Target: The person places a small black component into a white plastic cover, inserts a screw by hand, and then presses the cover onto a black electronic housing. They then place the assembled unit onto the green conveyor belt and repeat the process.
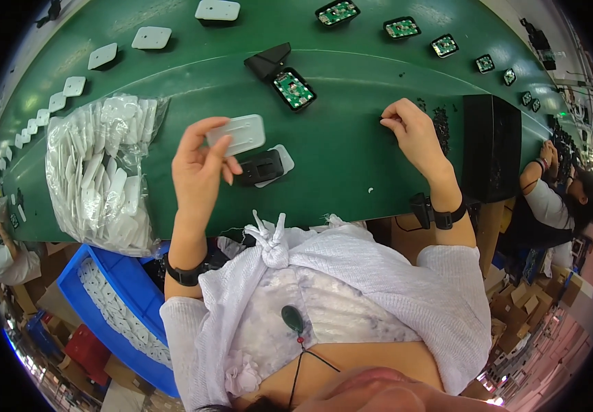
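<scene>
My left hand grips a white rounded plastic cover by its left end, thumb on the upper face. Just below it, a black plastic piece lies partly over another white cover. Beyond the held cover sits a black housing with a green circuit board, its upper left end against a black wedge-shaped block. To the right, my right hand is closed in a pinch above the green table. A tiny dark bit shows at its fingertips, too small to name.
A clear bag of white covers lies at left, above a blue bin of white parts. Small black parts are scattered near a black box at right. White covers and board-filled housings line the far side. Co-workers sit at both sides.
</scene>
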`<state>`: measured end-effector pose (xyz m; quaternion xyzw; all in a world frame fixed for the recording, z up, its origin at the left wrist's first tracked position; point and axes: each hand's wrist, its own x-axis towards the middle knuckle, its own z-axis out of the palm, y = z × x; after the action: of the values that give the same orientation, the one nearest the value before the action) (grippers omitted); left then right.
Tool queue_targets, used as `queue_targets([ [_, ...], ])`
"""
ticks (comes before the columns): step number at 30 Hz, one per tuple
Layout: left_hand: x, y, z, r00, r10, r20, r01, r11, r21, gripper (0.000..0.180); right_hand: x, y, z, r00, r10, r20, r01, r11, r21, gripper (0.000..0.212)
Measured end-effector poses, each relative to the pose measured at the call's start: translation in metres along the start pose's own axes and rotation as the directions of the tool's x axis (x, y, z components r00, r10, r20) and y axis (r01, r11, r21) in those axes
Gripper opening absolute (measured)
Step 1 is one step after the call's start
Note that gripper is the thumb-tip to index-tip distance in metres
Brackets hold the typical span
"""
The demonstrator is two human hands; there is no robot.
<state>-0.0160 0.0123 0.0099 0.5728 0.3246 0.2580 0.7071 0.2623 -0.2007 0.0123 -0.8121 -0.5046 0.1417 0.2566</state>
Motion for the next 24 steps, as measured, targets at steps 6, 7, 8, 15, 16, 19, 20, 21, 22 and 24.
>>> queue_targets([
  [6, 0.007, 0.002, 0.029, 0.972, 0.198, 0.126, -0.22, 0.955, 0.197, 0.018, 0.025, -0.043, 0.007, 0.997, -0.056, 0.057, 0.048, 0.99, 0.135, 0.008],
  [7, 0.006, 0.002, 0.034, 0.97, 0.211, 0.122, -0.235, 0.944, 0.233, 0.02, 0.029, -0.055, 0.008, 0.997, -0.025, 0.077, 0.005, 0.97, 0.245, 0.008],
  [8, 0.005, 0.003, 0.039, 0.964, 0.236, 0.123, -0.261, 0.933, 0.25, 0.021, 0.033, -0.067, 0.009, 0.995, -0.042, 0.086, 0.019, 0.967, 0.253, 0.008],
  [15, 0.01, 0.005, 0.049, 0.857, 0.487, 0.169, -0.508, 0.745, 0.432, 0.022, 0.046, -0.116, 0.031, 0.981, -0.17, 0.092, 0.094, 0.837, 0.539, 0.009],
  [16, 0.011, 0.003, 0.047, 0.818, 0.55, 0.169, -0.555, 0.678, 0.482, 0.023, 0.048, -0.118, 0.034, 0.979, -0.179, 0.093, 0.101, 0.834, 0.542, 0.009],
  [19, 0.009, 0.0, 0.039, 0.807, 0.57, 0.156, -0.561, 0.655, 0.507, 0.024, 0.051, -0.123, 0.04, 0.981, -0.177, 0.078, 0.105, 0.827, 0.553, 0.009],
  [20, 0.007, 0.001, 0.038, 0.806, 0.571, 0.155, -0.561, 0.654, 0.508, 0.024, 0.051, -0.123, 0.043, 0.987, -0.115, 0.114, 0.021, 0.787, 0.616, 0.008],
  [21, 0.005, 0.002, 0.039, 0.835, 0.537, 0.115, -0.527, 0.722, 0.449, 0.023, 0.052, -0.123, 0.046, 0.986, -0.057, 0.155, -0.063, 0.738, 0.672, 0.008],
  [22, 0.003, 0.003, 0.039, 0.863, 0.499, 0.08, -0.489, 0.784, 0.383, 0.022, 0.053, -0.124, 0.047, 0.986, -0.06, 0.154, -0.06, 0.738, 0.672, 0.008],
  [24, 0.002, 0.002, 0.038, 0.901, 0.43, 0.049, -0.425, 0.857, 0.291, 0.022, 0.054, -0.125, 0.049, 0.978, 0.008, 0.21, -0.17, 0.617, 0.769, 0.007],
])
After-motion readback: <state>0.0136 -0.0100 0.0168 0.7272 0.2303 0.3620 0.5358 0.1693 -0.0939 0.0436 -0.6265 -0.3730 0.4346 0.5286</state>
